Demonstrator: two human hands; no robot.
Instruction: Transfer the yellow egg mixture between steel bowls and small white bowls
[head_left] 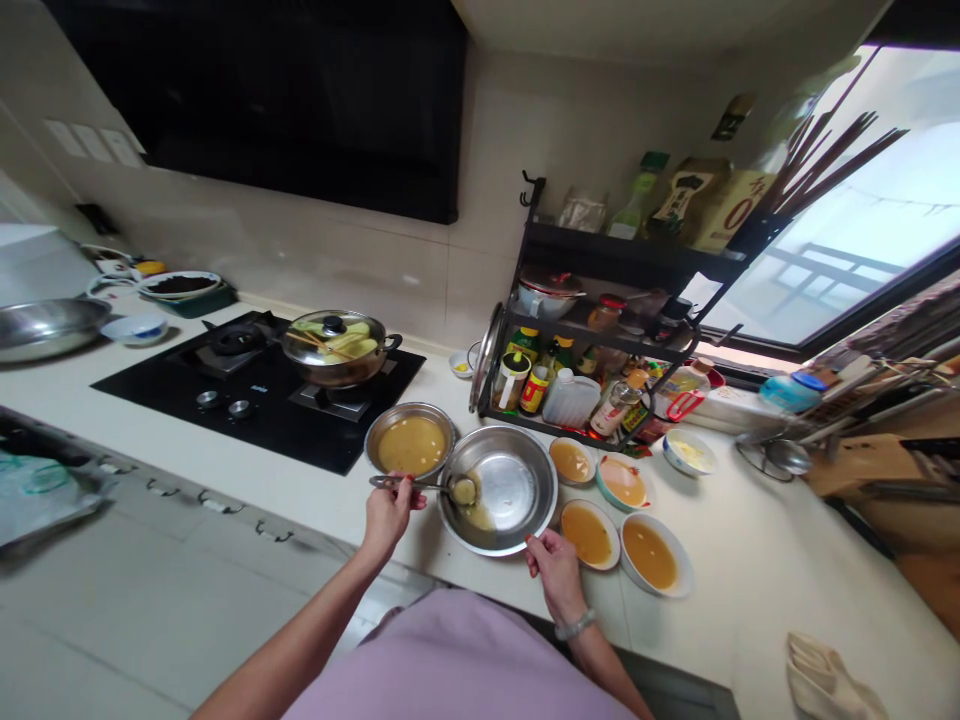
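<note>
My left hand (390, 512) grips the handle of a metal ladle (463, 490), whose scoop is inside a wide steel basin (517, 485). A little yellowish liquid lies on the left side of this basin, and its bottom shows bare metal. With fingers pinched at the near right rim, my right hand (556, 572) holds the basin, which looks slightly tilted to the left. Touching it on the left is a smaller steel bowl (411, 440) of yellow-brown liquid. Several bowls of similar liquid, including a white bowl (679, 575), stand to the right.
A lidded pan (334, 350) with green pieces and chopsticks sits on the black gas hob (247, 400). Behind the basin stands a black rack (600, 330) of bottles and jars. A patterned bowl (690, 452) and a beige cloth (829, 675) lie further right.
</note>
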